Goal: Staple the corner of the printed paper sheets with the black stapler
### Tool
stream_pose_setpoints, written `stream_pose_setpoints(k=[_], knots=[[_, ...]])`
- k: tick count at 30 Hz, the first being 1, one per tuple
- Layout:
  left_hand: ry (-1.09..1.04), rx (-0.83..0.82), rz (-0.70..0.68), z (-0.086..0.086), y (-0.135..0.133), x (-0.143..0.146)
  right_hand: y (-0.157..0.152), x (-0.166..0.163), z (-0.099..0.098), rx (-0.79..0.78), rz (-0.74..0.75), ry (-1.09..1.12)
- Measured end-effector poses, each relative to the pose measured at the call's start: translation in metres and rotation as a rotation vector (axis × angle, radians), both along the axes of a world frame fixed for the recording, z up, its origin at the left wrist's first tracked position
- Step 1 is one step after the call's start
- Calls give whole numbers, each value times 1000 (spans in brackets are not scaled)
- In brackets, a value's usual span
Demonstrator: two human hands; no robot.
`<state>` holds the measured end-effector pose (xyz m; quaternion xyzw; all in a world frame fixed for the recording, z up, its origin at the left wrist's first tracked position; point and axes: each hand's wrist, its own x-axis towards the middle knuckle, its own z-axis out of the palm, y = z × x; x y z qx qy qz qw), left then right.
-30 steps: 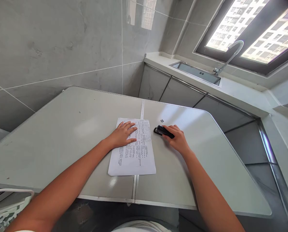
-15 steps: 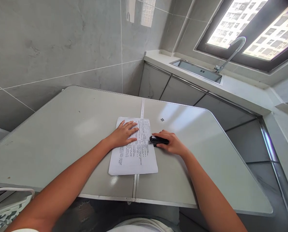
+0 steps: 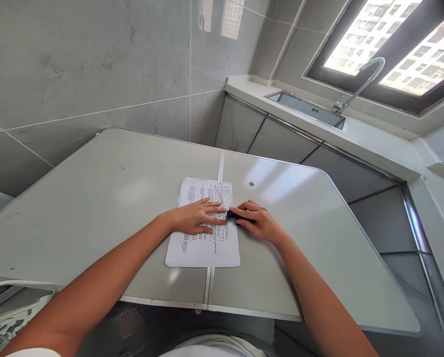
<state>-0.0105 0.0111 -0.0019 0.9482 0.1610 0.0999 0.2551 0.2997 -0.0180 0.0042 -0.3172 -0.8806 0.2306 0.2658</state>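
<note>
My left hand (image 3: 195, 220) lies flat and open on the paper (image 3: 207, 250), my right hand (image 3: 261, 224) grips the stapler (image 3: 232, 216) at the paper's right edge.

Pale grey folding table (image 3: 95, 198), matte top, one seam (image 3: 222, 161) running from the fingers (image 3: 210, 210) to the far edge. Wall (image 3: 95, 64) beyond and left of the fingers: large glossy grey tiles, thin pale joints, a window reflection (image 3: 229, 17) high up. Beyond and right of the fingers: grey cabinet fronts (image 3: 281, 144), white counter (image 3: 374, 141), inset steel sink (image 3: 303, 106), curved tap (image 3: 359, 87). Above the tap: dark-framed window (image 3: 393, 44), daylight, high-rise blocks outside.
</note>
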Motion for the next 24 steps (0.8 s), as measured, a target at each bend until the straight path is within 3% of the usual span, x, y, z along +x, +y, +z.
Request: stream_pose_setpoints(k=[24], knots=[[-54, -11, 44, 1, -1, -1, -11, -15, 5, 2, -112, -117]])
